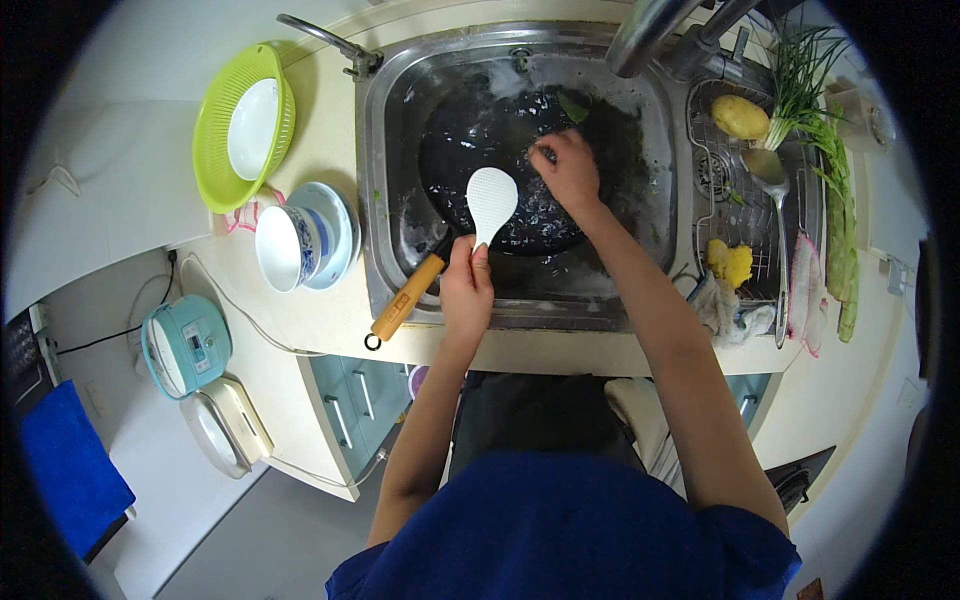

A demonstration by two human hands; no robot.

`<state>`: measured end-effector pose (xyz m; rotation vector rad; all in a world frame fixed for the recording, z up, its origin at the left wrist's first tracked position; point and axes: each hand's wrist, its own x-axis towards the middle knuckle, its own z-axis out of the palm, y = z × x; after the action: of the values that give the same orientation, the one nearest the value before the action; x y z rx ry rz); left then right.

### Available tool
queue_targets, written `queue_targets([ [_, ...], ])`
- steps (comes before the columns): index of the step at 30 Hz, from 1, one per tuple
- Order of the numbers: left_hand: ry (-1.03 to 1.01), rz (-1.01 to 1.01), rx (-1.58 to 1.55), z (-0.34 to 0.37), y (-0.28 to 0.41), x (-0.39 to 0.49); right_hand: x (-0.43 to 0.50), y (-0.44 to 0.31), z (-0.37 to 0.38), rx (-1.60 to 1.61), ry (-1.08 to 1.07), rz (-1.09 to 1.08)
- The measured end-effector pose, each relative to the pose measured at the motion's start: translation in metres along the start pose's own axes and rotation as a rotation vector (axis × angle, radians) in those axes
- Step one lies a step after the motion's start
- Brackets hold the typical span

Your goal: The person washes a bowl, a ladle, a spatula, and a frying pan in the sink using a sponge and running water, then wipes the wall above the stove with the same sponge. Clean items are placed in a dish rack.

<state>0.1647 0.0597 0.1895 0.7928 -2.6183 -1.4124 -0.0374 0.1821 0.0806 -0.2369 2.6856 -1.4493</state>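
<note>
My left hand [466,289] grips a white rice paddle [491,196] by its handle, with the blade pointing away from me over the sink. Beneath it, a dark frying pan [457,165] sits in the water of the stainless steel sink [517,311]. The pan's wooden handle [407,298] crosses the sink's front left rim, beside my left hand. Over the pan's right side is my right hand [570,171], its fingers curled and slightly blurred. I see no object in it, though the inside of the fingers is partly hidden. A green leaf piece [572,107] floats just beyond.
Bowls [289,247] on plates and a green colander [281,150] stand left, a rice cooker [191,345] nearer. Faucet [637,45] overhangs the back right. The right basin's rack [705,210] holds a potato [739,117], spring onions [787,112] and a metal turner [780,202].
</note>
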Motion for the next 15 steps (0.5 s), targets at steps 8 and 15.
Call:
queue_targets([
  [8,-0.075,0.214,-0.09,0.026,-0.002,0.019,-0.055,-0.102,-0.015,0.054,-0.117,-0.34],
  [15,-0.034,-0.081,0.008,0.02,-0.017,0.014,-0.036,-0.104,-0.029,-0.021,0.029,-0.059],
])
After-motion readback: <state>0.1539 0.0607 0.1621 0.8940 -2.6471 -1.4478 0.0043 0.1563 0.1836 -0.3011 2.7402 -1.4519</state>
